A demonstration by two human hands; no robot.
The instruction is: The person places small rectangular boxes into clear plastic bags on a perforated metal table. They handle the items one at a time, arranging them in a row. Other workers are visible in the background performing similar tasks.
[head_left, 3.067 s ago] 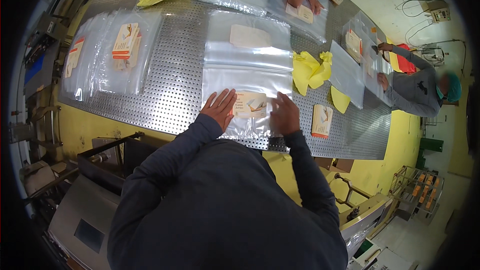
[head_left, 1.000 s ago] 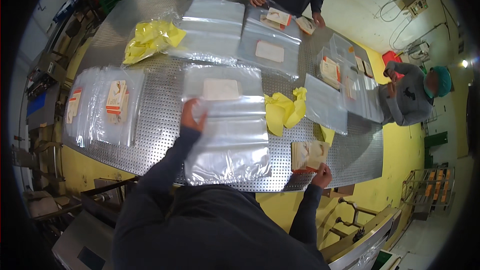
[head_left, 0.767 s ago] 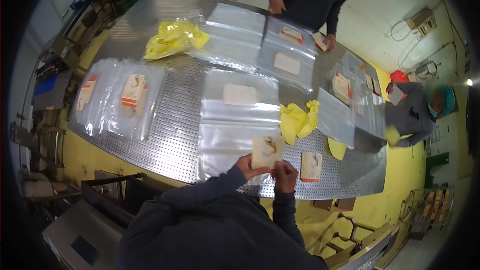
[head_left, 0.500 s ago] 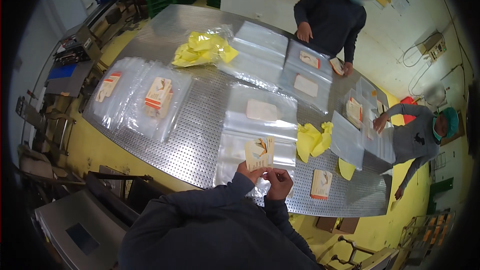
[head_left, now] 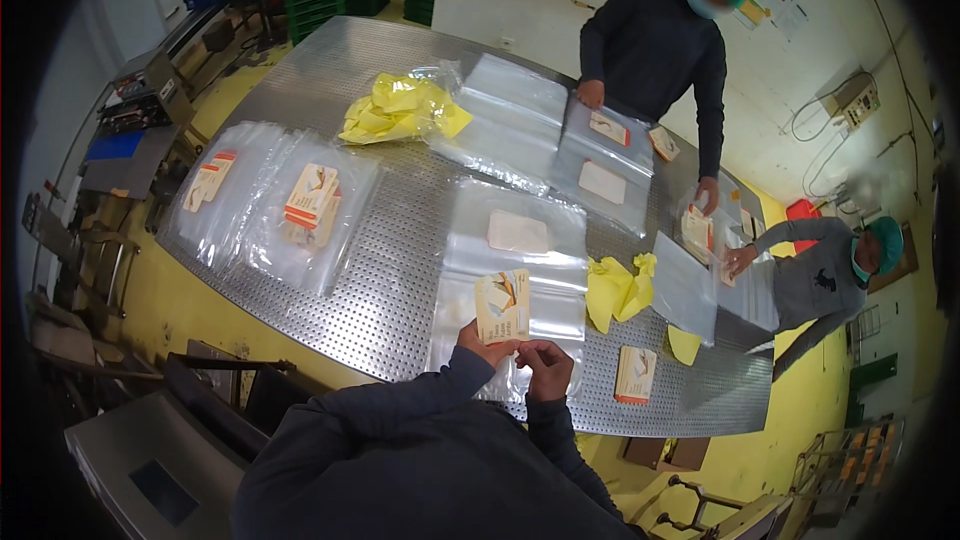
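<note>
My left hand [head_left: 486,344] grips a printed card [head_left: 502,306] with a cream face and a picture, holding it up over the table. Close beside the card's lower right corner, my right hand [head_left: 547,368] has its fingers pinched together; whether anything is between them is hidden. Under both hands lie clear plastic bags [head_left: 462,258], spread flat. A blank-backed card [head_left: 518,231] rests on them, beyond the held card. To the right of my right hand, a small stack of cards [head_left: 635,373] with an orange edge lies on the perforated metal table [head_left: 392,300].
Yellow crumpled sheets [head_left: 618,290] lie right of the bags, with another yellow heap [head_left: 400,112] farther back. More bags with cards [head_left: 311,195] lie at left. Two co-workers in green hair covers stand across and at right; one's hand [head_left: 706,195] is at a card container [head_left: 696,229].
My right hand's fingers have drawn slightly away from the card's lower edge. The far co-worker's hand has moved from loose cards to the container at right. The view has shifted slightly.
</note>
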